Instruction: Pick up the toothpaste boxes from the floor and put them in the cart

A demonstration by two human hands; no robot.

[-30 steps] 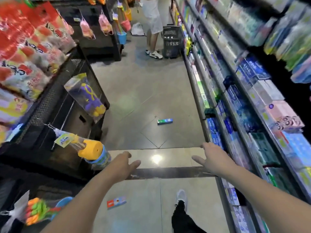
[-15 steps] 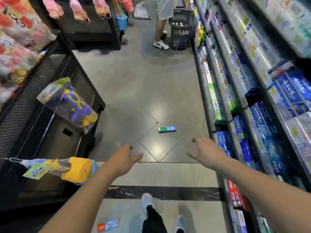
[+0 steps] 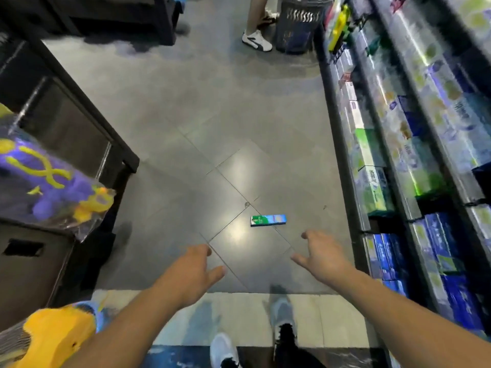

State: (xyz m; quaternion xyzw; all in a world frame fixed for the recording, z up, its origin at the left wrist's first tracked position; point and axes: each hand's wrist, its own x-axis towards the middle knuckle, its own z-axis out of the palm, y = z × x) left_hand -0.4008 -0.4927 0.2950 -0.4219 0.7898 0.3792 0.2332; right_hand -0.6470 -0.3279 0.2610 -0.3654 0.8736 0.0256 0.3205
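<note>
Lying flat on the glossy grey tiled floor (image 3: 212,107), a slim green-and-blue toothpaste box (image 3: 268,220) sits mid-aisle with open room around it, near the stocked shelves (image 3: 393,160). Left hand (image 3: 191,272) and right hand (image 3: 322,257) hover short of it, each grip released and empty.

A toothpaste box (image 3: 268,220) lies flat on the floor (image 3: 212,115) mid-aisle, just beyond both empty hands, nearer the right hand (image 3: 322,257) than the left hand (image 3: 192,273). Stocked shelves (image 3: 398,155) run along the right; a display stand (image 3: 66,134) stands left.
</note>
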